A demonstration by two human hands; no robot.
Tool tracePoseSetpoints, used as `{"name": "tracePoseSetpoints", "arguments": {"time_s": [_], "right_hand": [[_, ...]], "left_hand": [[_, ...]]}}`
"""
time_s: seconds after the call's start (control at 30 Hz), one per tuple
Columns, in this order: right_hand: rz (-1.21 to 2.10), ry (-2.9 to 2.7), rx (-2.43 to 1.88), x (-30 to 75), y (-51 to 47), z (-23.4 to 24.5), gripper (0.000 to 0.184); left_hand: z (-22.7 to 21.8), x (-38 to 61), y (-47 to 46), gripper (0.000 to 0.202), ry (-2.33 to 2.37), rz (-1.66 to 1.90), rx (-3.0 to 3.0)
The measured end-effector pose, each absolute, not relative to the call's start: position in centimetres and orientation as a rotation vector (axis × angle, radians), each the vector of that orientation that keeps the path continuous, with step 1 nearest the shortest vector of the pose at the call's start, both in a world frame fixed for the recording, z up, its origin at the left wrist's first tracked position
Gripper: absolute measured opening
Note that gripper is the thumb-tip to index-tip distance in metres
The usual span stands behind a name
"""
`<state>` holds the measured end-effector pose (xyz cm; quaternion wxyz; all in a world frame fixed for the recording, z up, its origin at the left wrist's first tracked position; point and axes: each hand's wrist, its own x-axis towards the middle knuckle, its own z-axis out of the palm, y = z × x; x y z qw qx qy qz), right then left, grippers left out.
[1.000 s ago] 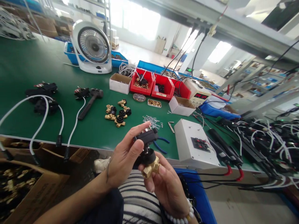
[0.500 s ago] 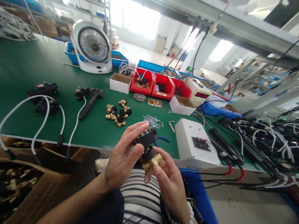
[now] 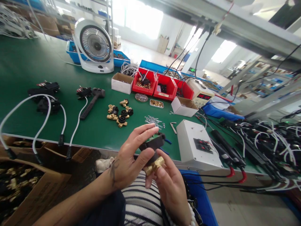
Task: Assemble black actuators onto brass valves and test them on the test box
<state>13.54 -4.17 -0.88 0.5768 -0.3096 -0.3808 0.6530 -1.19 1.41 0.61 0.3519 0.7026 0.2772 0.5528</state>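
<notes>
Over my lap, just before the table's front edge, my left hand (image 3: pixel 131 157) grips a black plastic housing (image 3: pixel 154 142) from above with thumb and fingers. My right hand (image 3: pixel 170 188) holds from below the brass valve body (image 3: pixel 154 165) on which the black part sits. Both hands are closed on this one assembly. Behind them on the green table (image 3: pixel 28 62) lie several similar brass fittings with black caps (image 3: pixel 119 114) and a scatter of small wire clips (image 3: pixel 154 121). Blue-handled pliers (image 3: pixel 167 141) peek out behind the assembly.
A white box with terminals (image 3: pixel 196 146) stands at the right, with red and black leads beyond. Red bins (image 3: pixel 154 84), small cardboard boxes (image 3: pixel 121 83), a white fan (image 3: pixel 94 45), a black mallet (image 3: pixel 90 102) and white cables (image 3: pixel 44 119) lie further off. A cardboard box of parts (image 3: pixel 21 188) sits lower left.
The black housing has tipped and settled lower onto the brass body, and the assembly has shifted slightly right. My right fingers have closed further round the brass.
</notes>
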Motion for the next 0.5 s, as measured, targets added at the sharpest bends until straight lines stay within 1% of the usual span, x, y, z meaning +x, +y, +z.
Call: {"name": "tracePoseSetpoints", "arguments": {"time_s": [0.07, 0.2, 0.4, 0.5], "right_hand": [[1.439, -0.938, -0.807, 13.49, -4.29, -1.27, 0.035], [1.415, -0.961, -0.873, 13.42, -4.4, -1.43, 0.039], [1.459, -0.887, -0.815, 12.99, -4.08, -0.92, 0.034], [1.428, -0.907, -0.82, 12.99, -3.82, -0.54, 0.033]], "left_hand": [[0.51, -1.17, 1.63, 0.043, 0.732, 1.412, 1.849], [0.14, -1.02, 1.8, 0.045, 0.706, 1.366, 1.844], [-0.34, -0.37, 1.53, 0.039, 0.705, 1.487, 1.75], [-0.27, -0.69, 1.64, 0.042, 0.688, 1.404, 1.798]]}}
